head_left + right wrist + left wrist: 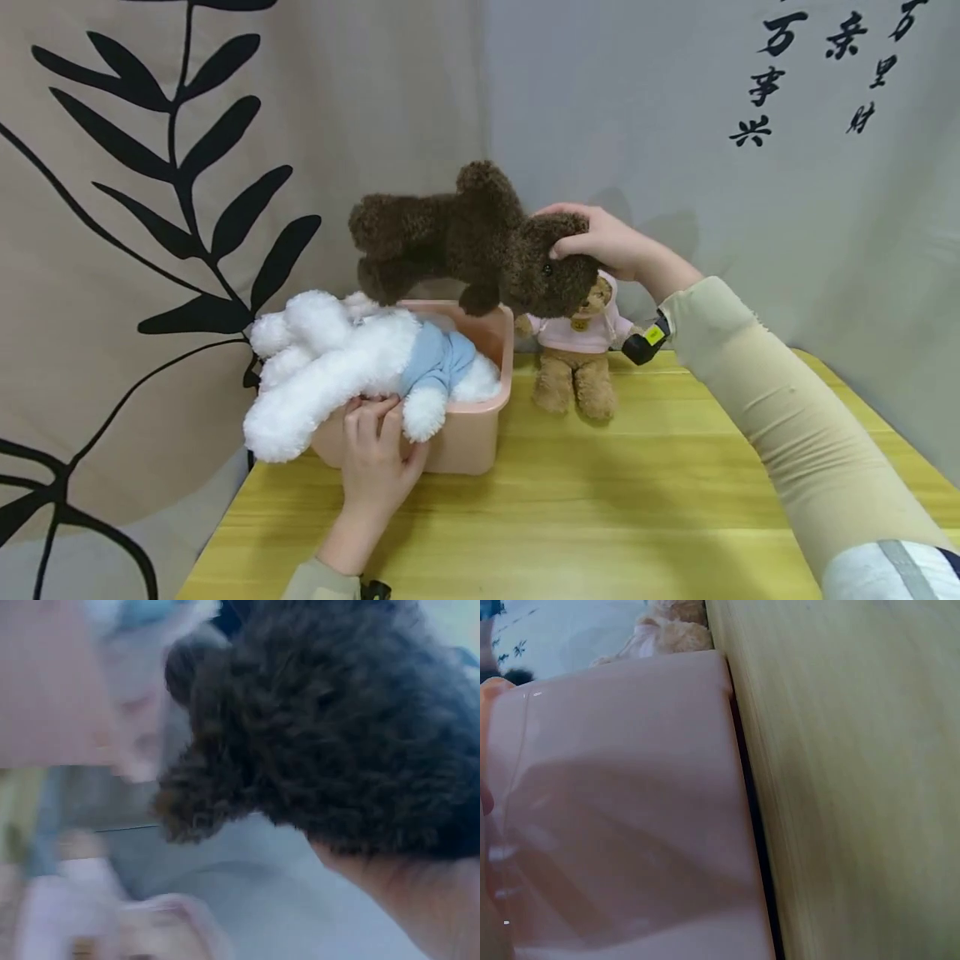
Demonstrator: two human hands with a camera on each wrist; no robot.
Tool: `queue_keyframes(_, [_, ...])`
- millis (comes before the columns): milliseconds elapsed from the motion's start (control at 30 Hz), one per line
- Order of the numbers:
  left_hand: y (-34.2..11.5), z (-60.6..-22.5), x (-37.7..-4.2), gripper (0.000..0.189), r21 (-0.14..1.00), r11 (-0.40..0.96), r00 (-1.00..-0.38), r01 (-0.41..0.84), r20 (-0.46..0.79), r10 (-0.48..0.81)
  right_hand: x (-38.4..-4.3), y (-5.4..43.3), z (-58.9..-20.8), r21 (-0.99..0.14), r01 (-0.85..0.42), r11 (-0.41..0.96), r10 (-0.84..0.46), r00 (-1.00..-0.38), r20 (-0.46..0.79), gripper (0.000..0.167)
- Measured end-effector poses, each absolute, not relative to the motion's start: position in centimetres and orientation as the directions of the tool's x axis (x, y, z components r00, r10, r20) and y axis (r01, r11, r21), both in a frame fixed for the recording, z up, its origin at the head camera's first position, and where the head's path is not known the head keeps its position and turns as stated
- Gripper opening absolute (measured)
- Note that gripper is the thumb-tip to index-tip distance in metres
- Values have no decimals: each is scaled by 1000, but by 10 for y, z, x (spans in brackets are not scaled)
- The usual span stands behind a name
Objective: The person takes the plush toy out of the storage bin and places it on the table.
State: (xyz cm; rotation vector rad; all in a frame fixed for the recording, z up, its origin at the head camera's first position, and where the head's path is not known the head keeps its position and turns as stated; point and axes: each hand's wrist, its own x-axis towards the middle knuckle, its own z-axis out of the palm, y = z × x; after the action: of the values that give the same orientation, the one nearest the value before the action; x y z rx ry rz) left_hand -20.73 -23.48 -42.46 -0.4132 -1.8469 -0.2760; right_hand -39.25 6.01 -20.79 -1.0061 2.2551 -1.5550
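Right-hand (600,237) fingers grip the dark brown plush toy's (480,242) head, its body above the pink bin (457,442); left-hand (375,454) fingers grip the rim. Bumping could dislodge the overhanging white plush toy (360,358).

"What's in the bin (467,446)?"
"The plush (318,367), hanging over its left end and front."
"Right of it?"
"The bear (576,337), on the table (637,508)."
"Above?"
"The held toy (472,233), reaching past the bin's right side."
"In front?"
"The left hand (378,462)."
"Behind?"
"The curtain (405,92)."
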Motion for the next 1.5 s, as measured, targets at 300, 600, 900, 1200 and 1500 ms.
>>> queue_keyframes(300, [-230,-429,-209,32,2,918,-312,397,941,133,-396,52,-295,-977,-126,173,-432,-901,40,79])
queue_keyframes(600, [-235,-422,-207,32,-15,916,-280,400,950,138,-341,19,-322,-902,-374,216,6,-923,384,109])
queue_keyframes(900, [-233,-423,-207,33,-13,920,-278,392,952,131,-332,-3,-331,-690,-513,511,32,-791,611,123])
queue_keyframes(1200, [-234,-422,-212,32,-12,915,-272,403,953,132,-346,14,-307,-610,-556,564,-187,-806,562,105])
queue_keyframes(1500, [-235,-423,-207,35,-7,912,-282,410,950,134,-364,84,-223,-412,-727,550,-407,-664,627,96])
